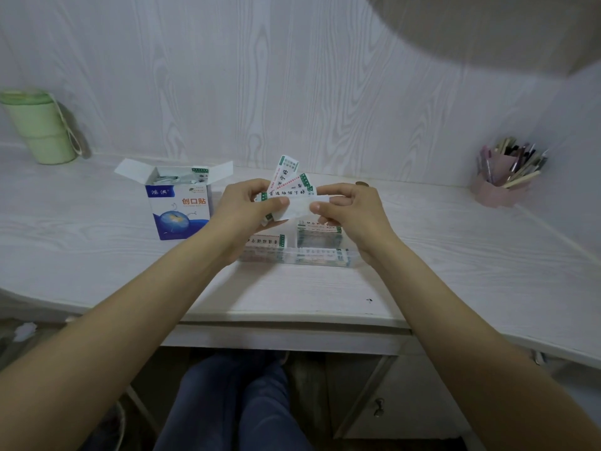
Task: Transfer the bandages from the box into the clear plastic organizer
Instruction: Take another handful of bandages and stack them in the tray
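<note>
Both hands are holding a fanned bunch of bandages [290,186] above the clear organizer [297,252]. The left hand [247,203] is gripping the bunch at its left end, while the right hand [348,208] is pinching 1 white strip between thumb and fingers. More bandages are lying in the organizer's compartments. The open box [178,205] is standing on the table [97,255], just left of the hands.

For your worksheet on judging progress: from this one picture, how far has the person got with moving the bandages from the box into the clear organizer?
Partway. Done: several bandages already lie in the clear plastic organizer. In hand: the left hand and right hand together hold a fanned bunch of bandages above it. Left: the open box still shows wrappers inside, so more remain to transfer.
</note>
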A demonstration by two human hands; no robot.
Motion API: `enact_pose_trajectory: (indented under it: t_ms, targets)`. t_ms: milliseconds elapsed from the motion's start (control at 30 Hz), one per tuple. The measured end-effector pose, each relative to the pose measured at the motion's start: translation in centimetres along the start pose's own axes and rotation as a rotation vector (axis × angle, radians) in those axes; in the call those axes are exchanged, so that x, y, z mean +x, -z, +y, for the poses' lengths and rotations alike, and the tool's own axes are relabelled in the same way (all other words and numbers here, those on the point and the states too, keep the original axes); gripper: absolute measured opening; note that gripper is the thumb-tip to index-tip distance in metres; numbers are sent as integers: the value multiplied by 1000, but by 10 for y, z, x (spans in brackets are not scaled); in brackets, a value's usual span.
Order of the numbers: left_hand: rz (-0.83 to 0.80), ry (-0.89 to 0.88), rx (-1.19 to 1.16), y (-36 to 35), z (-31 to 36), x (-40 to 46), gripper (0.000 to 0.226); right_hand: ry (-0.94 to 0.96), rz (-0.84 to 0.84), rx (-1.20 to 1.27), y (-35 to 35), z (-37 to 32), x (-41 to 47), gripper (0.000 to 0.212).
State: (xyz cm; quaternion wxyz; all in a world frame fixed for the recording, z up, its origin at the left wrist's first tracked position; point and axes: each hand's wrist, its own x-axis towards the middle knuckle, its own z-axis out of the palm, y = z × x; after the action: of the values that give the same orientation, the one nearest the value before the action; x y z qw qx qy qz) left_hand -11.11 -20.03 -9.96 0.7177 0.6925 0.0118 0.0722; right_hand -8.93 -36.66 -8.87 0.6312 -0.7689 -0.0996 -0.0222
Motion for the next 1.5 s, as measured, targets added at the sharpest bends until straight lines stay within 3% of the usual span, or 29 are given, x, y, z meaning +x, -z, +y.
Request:
enact_pose_trajectory:
  t_ms: [400,600,967,1100,1200,1400,1500]
  targets:
    - [50,-9,-61,-1,2,-4,13,-68,-58,255,4,6,-1,6]
    - [12,49,-126,-11,4,-4,14,-89,-22,229,-1,5,-2,4]
    - [154,35,-210,-6,2,-5,13,-85,7,354,9,9,0,4]
    - [214,2,-249,-2,4,-3,10,-43,36,473,22,18,2,20]
    - [214,3,-242,-2,3,-3,9,-9,39,151,31,29,3,5]
    - [197,5,-209,-6,0,-2,5,107,-40,-501,28,36,5,7]
    - [190,9,-197,-7,-1,-2,6,177,-115,-697,19,36,6,7]
